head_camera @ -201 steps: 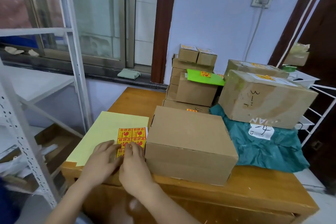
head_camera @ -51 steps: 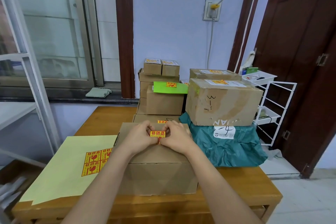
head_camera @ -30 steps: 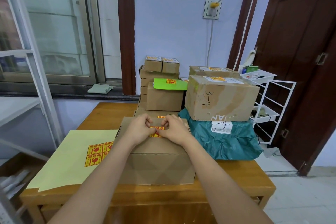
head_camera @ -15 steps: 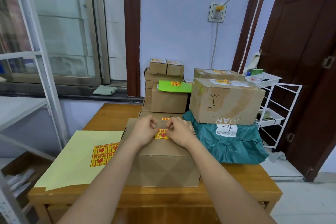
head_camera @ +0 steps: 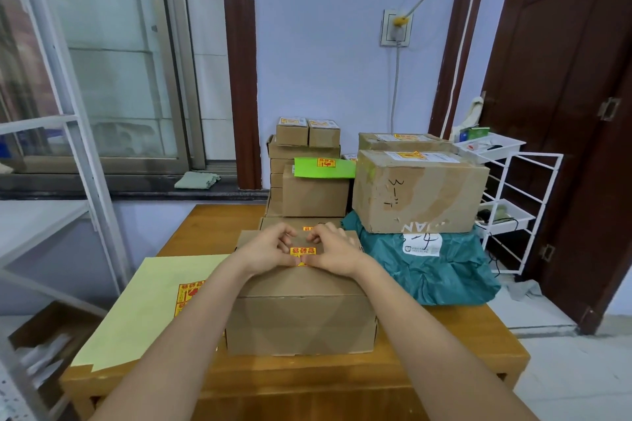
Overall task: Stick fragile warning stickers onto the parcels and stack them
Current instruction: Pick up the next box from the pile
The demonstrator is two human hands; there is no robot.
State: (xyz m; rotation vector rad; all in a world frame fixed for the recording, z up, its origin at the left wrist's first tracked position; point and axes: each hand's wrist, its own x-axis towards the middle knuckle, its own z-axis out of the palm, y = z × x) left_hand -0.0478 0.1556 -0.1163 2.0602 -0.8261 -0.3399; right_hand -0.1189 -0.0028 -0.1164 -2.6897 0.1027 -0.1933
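Head view: left hand (head_camera: 265,249) and right hand (head_camera: 337,251) on top of front box (head_camera: 301,304), fingers curled, thumbs pressing sticker (head_camera: 302,251) flat. Step: sticking. Next, likely: smooth edges, then lift box onto stack (head_camera: 307,164) behind.

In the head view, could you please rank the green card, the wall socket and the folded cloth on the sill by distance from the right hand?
From the right hand:
1. Green card, on the stacked boxes just beyond it.
2. Folded cloth, on the sill to the left.
3. Wall socket, high on the back wall.
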